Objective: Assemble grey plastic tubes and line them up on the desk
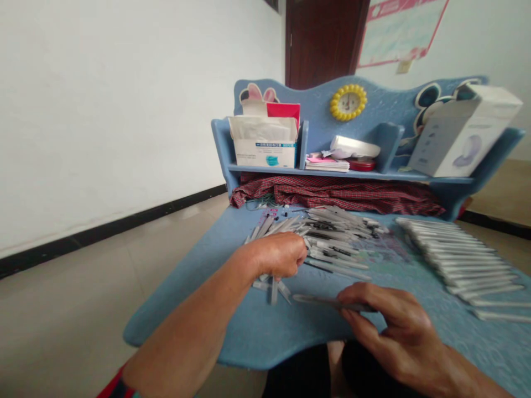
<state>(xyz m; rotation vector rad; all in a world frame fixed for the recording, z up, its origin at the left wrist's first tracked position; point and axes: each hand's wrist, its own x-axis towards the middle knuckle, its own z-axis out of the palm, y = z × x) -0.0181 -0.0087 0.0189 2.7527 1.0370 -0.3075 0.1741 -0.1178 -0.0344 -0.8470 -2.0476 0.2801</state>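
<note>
Right hand on near side of loose pen pile, thumb and fingers pinched on grey pen over blue counter. Left hand at pile's near-left edge, fingers curled; cannot tell if anything held. Stacked pens right of pile. Checked cloth beyond pile.

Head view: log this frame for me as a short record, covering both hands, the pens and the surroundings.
left hand: curled at the near left edge of the loose pile; any grip hidden
right hand: pinching a slim pen-like piece, blurred
loose pile: pen-like pieces, jumbled
row: pens side by side, right of the pile
surface: blue desk
shelf: mask box left, tall white box right
below shelf: checked cloth
</note>
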